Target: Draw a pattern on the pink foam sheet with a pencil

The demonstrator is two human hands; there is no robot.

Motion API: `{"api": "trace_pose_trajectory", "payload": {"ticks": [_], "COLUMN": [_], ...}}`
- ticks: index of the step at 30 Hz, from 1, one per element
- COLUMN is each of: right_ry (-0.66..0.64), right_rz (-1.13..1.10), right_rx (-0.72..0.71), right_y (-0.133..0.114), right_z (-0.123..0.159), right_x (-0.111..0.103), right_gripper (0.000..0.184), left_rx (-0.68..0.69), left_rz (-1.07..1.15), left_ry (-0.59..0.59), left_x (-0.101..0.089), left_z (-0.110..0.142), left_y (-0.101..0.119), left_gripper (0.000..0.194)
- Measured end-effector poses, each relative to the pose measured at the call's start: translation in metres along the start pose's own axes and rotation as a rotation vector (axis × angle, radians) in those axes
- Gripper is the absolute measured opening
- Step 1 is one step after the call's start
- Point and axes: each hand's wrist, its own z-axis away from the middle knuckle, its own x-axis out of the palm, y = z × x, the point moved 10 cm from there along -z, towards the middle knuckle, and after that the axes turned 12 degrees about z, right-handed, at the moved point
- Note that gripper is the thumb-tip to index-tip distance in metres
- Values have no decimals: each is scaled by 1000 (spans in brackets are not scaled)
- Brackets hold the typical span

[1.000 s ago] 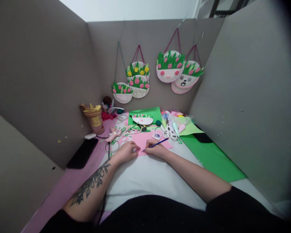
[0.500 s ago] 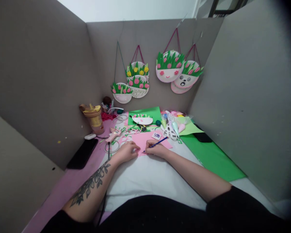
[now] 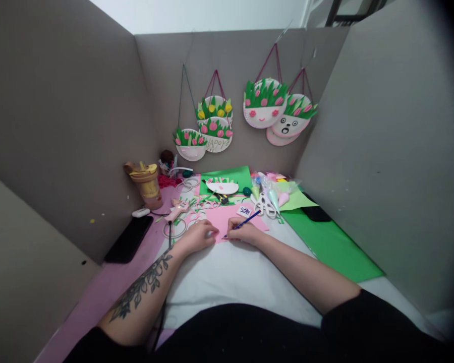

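In my right hand (image 3: 244, 231) is a dark blue pencil (image 3: 245, 221), gripped near its tip and slanting up to the right. Its point is at the lower part of a pink paper sheet (image 3: 220, 218) on the white cloth. My left hand (image 3: 200, 236) rests at the left edge of that sheet, thumb and forefinger apart, the other fingers partly hidden. A small white card (image 3: 244, 211) with dark writing lies on the pink paper's upper part. Beyond it, a half paper plate (image 3: 222, 188) with green paper leaves and pink pieces lies on a green sheet (image 3: 242, 174).
White scissors (image 3: 265, 205) and wrapped tubes (image 3: 273, 197) lie right of the paper. Left are a pink glue gun (image 3: 177, 209), a tumbler (image 3: 147, 186) and a black phone (image 3: 128, 239). Green paper (image 3: 333, 247) covers the right side. Paper-plate baskets (image 3: 265, 117) hang on the back panel.
The pencil's upper end has shifted slightly up and left as my right hand tilts it. My left hand and the pink paper stay where they were.
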Motion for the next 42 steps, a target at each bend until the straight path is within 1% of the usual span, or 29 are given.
{"api": "trace_pose_trajectory", "payload": {"ticks": [8,14,16,20,25,29,34,42], "right_ry": [-54,-21,-14,-44,-50,-29,57,-30], "right_rz": [16,-48,-21,22,28,18,-54,2], "right_rx": [15,27,13,8,-2,-14,4,-11], "right_y": [-1,7,6,2,-3,-3,1,0], "right_z": [0,-2,-2,-1,0,0,1,2], "right_x": [3,1,1,4,3,-1,-9,2], "right_gripper": [9,10,12,14,11,11,11,9], "left_rx": [4,4,2,8,3,4,-5,2], "left_rz": [2,5,5,9,8,4,3,2], "left_ry": [-5,0,2,3,-7,-2,1,-4], "left_x": [0,0,0,0,0,0,0,0], "left_z": [0,0,0,0,0,0,0,0], "left_y": [-1,0,0,0,-1,0,0,0], "left_gripper": [32,32,32,32,33,33,32,32]}}
